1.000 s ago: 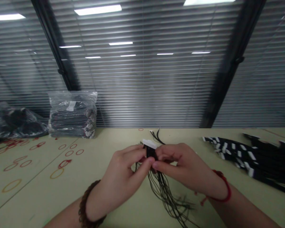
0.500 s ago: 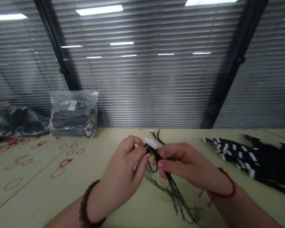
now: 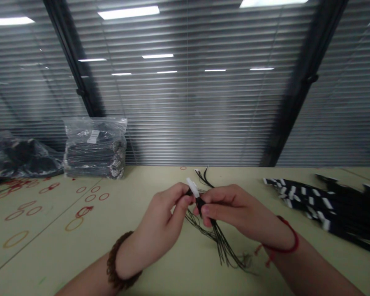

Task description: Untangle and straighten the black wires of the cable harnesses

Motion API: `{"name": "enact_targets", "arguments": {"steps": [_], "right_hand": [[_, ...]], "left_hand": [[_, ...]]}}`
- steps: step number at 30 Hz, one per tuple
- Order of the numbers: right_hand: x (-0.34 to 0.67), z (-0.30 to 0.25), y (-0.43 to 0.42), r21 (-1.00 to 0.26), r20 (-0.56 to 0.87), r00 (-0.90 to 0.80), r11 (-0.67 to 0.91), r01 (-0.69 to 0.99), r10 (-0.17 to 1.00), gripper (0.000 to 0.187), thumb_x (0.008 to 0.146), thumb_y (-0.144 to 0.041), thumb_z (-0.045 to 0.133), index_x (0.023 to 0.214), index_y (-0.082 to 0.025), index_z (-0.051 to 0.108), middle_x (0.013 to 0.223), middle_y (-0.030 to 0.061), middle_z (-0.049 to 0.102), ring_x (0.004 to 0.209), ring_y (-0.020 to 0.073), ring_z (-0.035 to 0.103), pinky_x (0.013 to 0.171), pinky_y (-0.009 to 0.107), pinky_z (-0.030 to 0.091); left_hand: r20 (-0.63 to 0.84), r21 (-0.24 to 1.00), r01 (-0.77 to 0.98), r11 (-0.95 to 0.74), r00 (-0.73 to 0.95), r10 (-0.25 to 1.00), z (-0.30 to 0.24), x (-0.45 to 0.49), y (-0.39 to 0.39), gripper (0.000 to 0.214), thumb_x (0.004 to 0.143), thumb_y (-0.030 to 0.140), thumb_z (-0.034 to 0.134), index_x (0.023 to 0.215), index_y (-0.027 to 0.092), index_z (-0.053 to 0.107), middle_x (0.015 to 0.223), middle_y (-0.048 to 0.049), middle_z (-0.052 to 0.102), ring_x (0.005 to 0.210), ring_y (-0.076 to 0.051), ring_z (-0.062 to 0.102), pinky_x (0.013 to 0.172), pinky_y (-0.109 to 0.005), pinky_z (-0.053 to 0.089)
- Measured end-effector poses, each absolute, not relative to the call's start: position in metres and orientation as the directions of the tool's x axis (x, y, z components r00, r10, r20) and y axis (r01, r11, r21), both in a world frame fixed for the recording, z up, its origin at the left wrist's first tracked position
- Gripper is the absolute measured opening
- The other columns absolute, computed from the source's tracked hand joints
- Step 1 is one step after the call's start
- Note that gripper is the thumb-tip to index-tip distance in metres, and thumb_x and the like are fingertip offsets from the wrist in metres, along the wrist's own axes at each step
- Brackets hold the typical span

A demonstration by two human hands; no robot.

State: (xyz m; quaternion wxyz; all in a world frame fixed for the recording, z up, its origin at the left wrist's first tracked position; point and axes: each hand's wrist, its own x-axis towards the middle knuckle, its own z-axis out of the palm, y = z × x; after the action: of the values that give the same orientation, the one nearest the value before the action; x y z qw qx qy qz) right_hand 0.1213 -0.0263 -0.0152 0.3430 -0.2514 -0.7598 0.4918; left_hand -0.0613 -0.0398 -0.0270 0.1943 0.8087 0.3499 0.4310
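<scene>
A white plastic connector point(image 3: 193, 187) stands tilted between my hands, with a black wire harness running down from it. My left hand point(image 3: 163, 213) pinches the connector's lower end between thumb and fingers. Just below it, my right hand point(image 3: 231, 209) grips the black wires, its fingertips touching my left hand. Thin black wires point(image 3: 225, 246) hang from the grip and trail onto the table, and a short tuft of wire ends point(image 3: 205, 176) sticks up behind the connector. My fingers hide part of the connector.
Several finished black harnesses with white connectors point(image 3: 314, 205) lie in a pile on the right of the pale table point(image 3: 49, 246), which has red and yellow ring marks. A clear bag of bundled harnesses point(image 3: 94, 148) stands at the back left, beside a second dark bag point(image 3: 21, 158). Window blinds point(image 3: 185, 102) rise behind.
The connector has turned from nearly level to a steep tilt. My hands have moved closer together, and the hanging wires have gathered nearer the middle.
</scene>
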Motion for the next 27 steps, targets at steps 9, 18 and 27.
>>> {"name": "enact_targets", "arguments": {"steps": [9,18,27], "right_hand": [[0.121,-0.024,-0.018,-0.978,0.176,-0.792,0.016,-0.206,0.584,0.03,0.086,-0.04,0.053,0.082,-0.01,0.057,0.072,0.0076,0.063,0.068,0.0149,0.062,0.068,0.029,0.049],[0.101,-0.044,-0.014,-0.913,-0.007,-0.919,-0.377,-0.155,0.394,0.038,0.079,-0.05,0.056,0.084,-0.014,0.048,0.056,0.0029,0.062,0.047,0.0168,0.062,0.041,0.023,0.049],[0.123,-0.063,-0.018,-0.891,-0.408,-0.904,-0.274,0.362,0.132,0.054,0.065,-0.061,0.069,0.079,-0.011,0.054,0.054,0.0023,0.057,0.04,0.0106,0.055,0.037,0.017,0.045]], "left_hand": [[0.537,0.835,-0.078,-0.544,0.328,0.777,-0.027,-0.055,-0.036,0.015,0.083,0.017,0.059,0.096,0.018,0.065,0.075,-0.001,0.056,0.068,-0.012,0.053,0.063,-0.025,0.044],[0.451,0.889,-0.246,-0.385,0.338,0.826,-0.033,-0.054,-0.032,0.023,0.082,0.021,0.064,0.102,0.028,0.07,0.075,0.0004,0.062,0.053,-0.008,0.054,0.05,-0.019,0.045],[0.537,0.809,-0.324,-0.489,0.074,0.84,-0.019,-0.074,-0.023,0.024,0.089,0.025,0.055,0.11,0.027,0.066,0.069,0.0013,0.058,0.062,-0.008,0.052,0.06,-0.018,0.044]]}}
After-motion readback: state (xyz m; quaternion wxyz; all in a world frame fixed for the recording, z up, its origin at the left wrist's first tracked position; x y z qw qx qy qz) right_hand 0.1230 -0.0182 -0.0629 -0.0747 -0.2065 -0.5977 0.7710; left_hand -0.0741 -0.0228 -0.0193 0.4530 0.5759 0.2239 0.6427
